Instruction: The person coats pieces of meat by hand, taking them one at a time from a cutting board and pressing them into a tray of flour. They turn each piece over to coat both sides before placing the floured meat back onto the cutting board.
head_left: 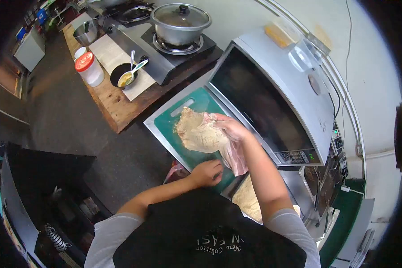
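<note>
My right hand grips a pink plastic bag and a flat, pale, flour-dusted slab of dough, held just above a green cutting board. My left hand rests with curled fingers on the near edge of that board and holds nothing. The board lies on a metal counter in front of a microwave oven.
A lidded pot sits on a gas stove. On the wooden table are a red-lidded jar, a black bowl with spoons and a steel bowl. More dough lies near my right elbow.
</note>
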Demonstrator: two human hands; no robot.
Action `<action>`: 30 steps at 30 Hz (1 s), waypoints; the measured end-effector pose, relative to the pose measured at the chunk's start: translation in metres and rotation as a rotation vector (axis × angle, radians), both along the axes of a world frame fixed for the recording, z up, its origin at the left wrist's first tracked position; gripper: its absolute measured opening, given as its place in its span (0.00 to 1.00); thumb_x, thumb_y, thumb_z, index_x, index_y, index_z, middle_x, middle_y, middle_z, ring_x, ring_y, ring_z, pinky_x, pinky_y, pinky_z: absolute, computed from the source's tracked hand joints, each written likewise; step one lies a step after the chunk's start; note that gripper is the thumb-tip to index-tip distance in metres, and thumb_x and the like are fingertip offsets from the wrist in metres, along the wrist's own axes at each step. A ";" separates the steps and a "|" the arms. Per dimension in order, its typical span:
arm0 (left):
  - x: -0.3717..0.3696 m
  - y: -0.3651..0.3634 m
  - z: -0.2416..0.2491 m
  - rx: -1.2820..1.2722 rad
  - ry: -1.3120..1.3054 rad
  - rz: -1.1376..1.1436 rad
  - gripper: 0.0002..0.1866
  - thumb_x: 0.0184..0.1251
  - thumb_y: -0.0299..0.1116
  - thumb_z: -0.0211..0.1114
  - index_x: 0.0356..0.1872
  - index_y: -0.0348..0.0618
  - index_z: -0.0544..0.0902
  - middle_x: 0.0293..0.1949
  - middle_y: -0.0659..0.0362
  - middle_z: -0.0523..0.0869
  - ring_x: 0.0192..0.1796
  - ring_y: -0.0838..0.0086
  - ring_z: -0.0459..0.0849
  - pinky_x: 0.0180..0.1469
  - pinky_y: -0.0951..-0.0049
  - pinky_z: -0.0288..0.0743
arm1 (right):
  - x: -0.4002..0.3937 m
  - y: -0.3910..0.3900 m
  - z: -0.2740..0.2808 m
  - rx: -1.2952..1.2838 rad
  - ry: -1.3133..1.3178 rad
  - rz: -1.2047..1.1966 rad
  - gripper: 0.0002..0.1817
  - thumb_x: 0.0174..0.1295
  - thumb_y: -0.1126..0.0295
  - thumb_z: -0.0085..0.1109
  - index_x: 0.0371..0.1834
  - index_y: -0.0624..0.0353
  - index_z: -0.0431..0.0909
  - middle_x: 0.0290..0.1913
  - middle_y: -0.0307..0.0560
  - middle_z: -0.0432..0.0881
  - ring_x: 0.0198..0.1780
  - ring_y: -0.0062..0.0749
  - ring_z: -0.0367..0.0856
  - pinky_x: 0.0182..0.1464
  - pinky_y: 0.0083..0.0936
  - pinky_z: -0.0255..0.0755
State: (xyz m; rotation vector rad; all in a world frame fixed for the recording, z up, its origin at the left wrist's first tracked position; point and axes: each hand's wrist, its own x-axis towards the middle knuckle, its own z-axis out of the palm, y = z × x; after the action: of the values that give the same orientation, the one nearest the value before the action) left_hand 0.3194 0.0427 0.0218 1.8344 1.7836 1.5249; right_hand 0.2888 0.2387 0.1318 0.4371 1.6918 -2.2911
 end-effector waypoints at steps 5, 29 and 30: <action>-0.001 0.001 -0.002 0.011 -0.012 -0.025 0.11 0.52 0.26 0.69 0.34 0.42 0.76 0.36 0.54 0.78 0.38 0.58 0.82 0.37 0.61 0.79 | -0.050 0.019 -0.063 -0.006 -0.052 0.035 0.27 0.63 0.73 0.57 0.67 0.63 0.72 0.61 0.44 0.80 0.62 0.31 0.78 0.68 0.28 0.67; 0.002 0.000 -0.002 -0.041 0.003 -0.007 0.11 0.51 0.25 0.69 0.35 0.42 0.77 0.37 0.53 0.77 0.37 0.57 0.82 0.35 0.60 0.79 | -0.070 0.014 -0.071 0.069 -0.101 -0.029 0.20 0.63 0.73 0.54 0.58 0.63 0.77 0.53 0.43 0.83 0.54 0.29 0.82 0.60 0.27 0.74; 0.002 0.001 -0.003 -0.046 -0.002 -0.014 0.11 0.51 0.25 0.69 0.35 0.42 0.77 0.37 0.53 0.77 0.37 0.57 0.82 0.35 0.60 0.79 | -0.069 0.017 -0.075 0.072 -0.095 -0.030 0.19 0.62 0.74 0.55 0.57 0.63 0.78 0.52 0.43 0.83 0.53 0.29 0.82 0.59 0.26 0.74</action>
State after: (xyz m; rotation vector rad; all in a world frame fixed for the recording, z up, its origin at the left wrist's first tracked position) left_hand 0.3218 0.0434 0.0187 1.8193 1.7858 1.4684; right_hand 0.2198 0.2556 0.0566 0.5801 1.7365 -2.1984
